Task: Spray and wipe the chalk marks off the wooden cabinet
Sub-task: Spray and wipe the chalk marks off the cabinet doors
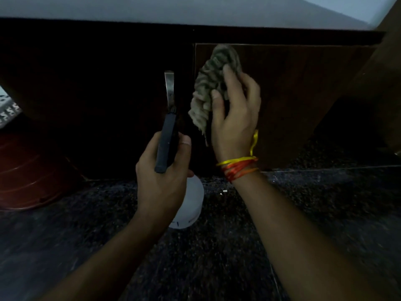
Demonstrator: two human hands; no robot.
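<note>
A dark wooden cabinet (pixel 303 88) fills the upper view, its right door lit a little. My right hand (pixel 236 118) grips a bunched grey-green striped cloth (pixel 212 83) and holds it against the left part of that door, near the top. My left hand (pixel 162 174) holds a white spray bottle (pixel 188 205) by its neck, with the dark spray head (pixel 167 142) pointing up at the cabinet front. A metal handle (pixel 169 88) hangs on the left door just above the nozzle. No chalk marks can be made out in the dim light.
A dark speckled stone floor (pixel 217 257) spreads below the cabinet. A reddish round object (pixel 28 170) sits at the left. A patterned mat (pixel 8 109) shows at the far left edge. Red and yellow threads (pixel 238 166) circle my right wrist.
</note>
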